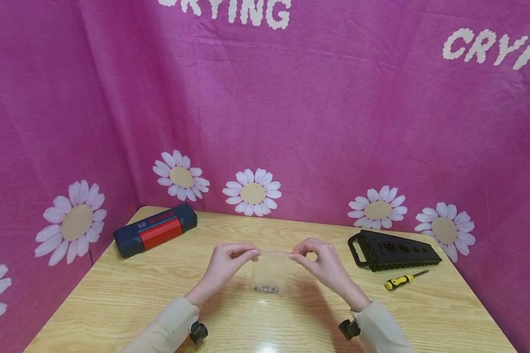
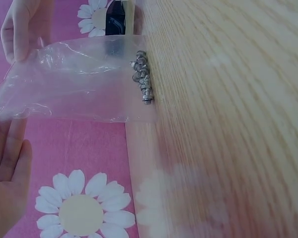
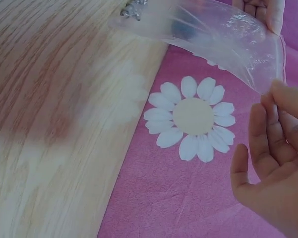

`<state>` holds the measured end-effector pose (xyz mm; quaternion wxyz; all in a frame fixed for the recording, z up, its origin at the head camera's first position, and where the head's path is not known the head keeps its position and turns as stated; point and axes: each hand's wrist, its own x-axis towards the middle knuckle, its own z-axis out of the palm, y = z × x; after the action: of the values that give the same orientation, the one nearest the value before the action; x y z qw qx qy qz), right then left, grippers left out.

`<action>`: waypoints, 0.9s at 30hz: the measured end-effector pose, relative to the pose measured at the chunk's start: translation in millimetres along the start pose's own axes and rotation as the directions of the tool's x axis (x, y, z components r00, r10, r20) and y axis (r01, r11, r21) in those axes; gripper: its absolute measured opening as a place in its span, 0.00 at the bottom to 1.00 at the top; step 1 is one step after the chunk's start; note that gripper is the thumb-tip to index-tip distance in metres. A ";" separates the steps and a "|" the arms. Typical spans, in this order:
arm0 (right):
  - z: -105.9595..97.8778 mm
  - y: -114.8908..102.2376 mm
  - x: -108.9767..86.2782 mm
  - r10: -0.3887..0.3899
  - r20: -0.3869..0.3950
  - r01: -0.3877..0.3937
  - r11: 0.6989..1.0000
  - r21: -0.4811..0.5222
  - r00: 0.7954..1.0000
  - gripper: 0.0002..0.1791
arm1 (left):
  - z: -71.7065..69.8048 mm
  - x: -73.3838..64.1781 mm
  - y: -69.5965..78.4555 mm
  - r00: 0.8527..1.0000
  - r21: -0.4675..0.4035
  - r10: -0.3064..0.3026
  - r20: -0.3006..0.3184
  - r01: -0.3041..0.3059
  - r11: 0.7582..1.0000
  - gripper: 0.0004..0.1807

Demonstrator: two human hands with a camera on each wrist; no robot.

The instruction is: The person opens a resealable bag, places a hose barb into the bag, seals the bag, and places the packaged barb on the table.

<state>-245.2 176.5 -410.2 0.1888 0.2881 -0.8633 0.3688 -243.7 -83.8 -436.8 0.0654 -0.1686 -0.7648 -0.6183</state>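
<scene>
A clear plastic zip bag (image 1: 270, 272) hangs upright over the middle of the table, with several small metal screws or bolts (image 2: 142, 78) gathered along its bottom. My left hand (image 1: 229, 262) pinches one top corner of the bag between thumb and fingers. At the opposite top corner, my right hand (image 1: 321, 262) pinches the bag's edge in the same way. The top edge with its reddish strip is stretched between both hands. In the right wrist view, the other fingers of the right hand (image 3: 283, 144) are bent loosely below the bag's corner.
A blue and red Bosch case (image 1: 156, 230) lies at the table's back left. To the right rest a black tapered holder with a handle (image 1: 397, 250) and a yellow-black screwdriver (image 1: 399, 282). Pink flowered cloth (image 1: 291, 122) hangs behind the wooden table (image 1: 256, 323).
</scene>
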 end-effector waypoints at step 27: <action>-22.4 -11.4 -13.1 0.056 0.168 -0.071 0.994 0.085 0.984 0.03 | 0.0 -12.1 13.3 0.995 -0.047 -0.046 0.091 0.050 0.998 0.12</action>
<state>-225.5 191.4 -396.5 0.0916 0.2982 -0.8672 0.3882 -227.9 -83.6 -428.3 0.0118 -0.1796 -0.7554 -0.6300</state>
